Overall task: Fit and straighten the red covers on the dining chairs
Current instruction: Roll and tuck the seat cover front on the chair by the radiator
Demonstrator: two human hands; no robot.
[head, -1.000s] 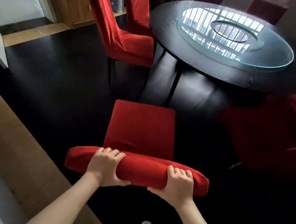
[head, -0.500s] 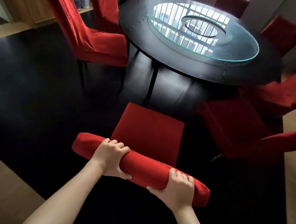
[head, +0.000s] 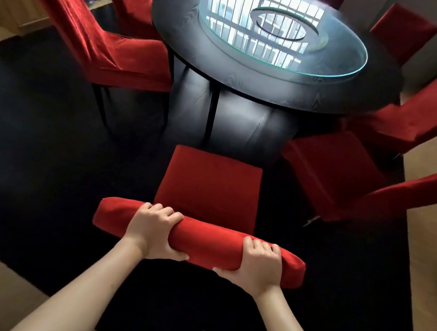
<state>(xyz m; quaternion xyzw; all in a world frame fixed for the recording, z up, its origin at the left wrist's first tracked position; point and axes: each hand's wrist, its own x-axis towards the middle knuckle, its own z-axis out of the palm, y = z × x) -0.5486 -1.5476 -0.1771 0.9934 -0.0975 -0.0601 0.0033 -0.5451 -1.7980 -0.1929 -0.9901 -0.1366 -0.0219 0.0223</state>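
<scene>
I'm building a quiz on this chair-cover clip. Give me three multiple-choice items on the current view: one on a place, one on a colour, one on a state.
1. Where do the hands grip the near chair?
A. its seat
B. the top of its backrest
C. a leg

2. What colour is the round table's top?
A. black
B. white
C. red

3. How is the glass turntable?
A. stacked with dishes
B. bare, reflecting a window
C. draped in cloth

Answers:
1 B: the left hand and right hand curl round the top of the backrest, nearer the camera than the seat.
2 A: the round table shows a dark black surface round the glass.
3 B: the glass turntable carries nothing and mirrors window bars.
</scene>
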